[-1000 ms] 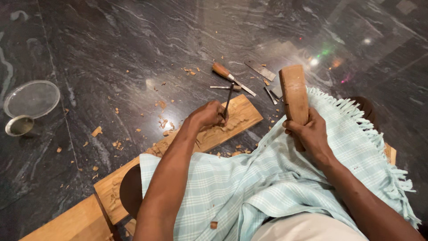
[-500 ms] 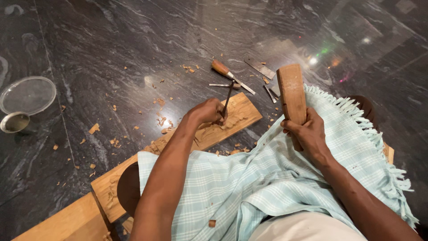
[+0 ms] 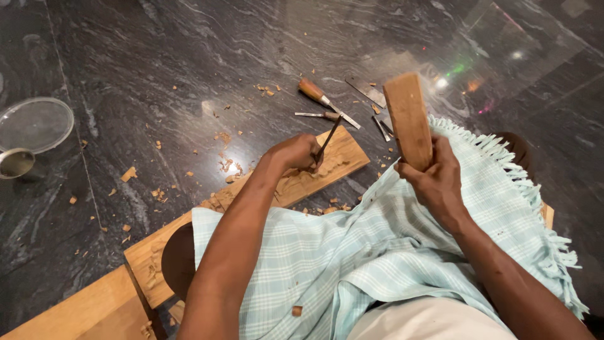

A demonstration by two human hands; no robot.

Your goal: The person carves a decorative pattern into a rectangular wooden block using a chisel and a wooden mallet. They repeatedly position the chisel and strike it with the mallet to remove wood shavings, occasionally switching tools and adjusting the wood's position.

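Observation:
My left hand (image 3: pixel 294 153) grips a thin metal chisel (image 3: pixel 328 138), its tip resting on a long carved wooden plank (image 3: pixel 343 154) that lies across my lap on the dark floor. My right hand (image 3: pixel 435 177) holds a flat wooden block (image 3: pixel 409 118) upright like a mallet, raised to the right of the chisel and apart from it. A pale blue checked cloth (image 3: pixel 377 252) with a fringe covers my legs.
A wooden-handled chisel (image 3: pixel 319 98), a second small tool (image 3: pixel 318 115) and flat metal blades (image 3: pixel 367 92) lie on the dark stone floor beyond the plank. Wood chips are scattered about. A clear round lid (image 3: pixel 36 123) and a small metal cup (image 3: pixel 15 162) sit at far left.
The wooden block in my right hand has shifted slightly, staying raised beside the chisel. My left hand keeps the chisel on the plank in nearly the same spot.

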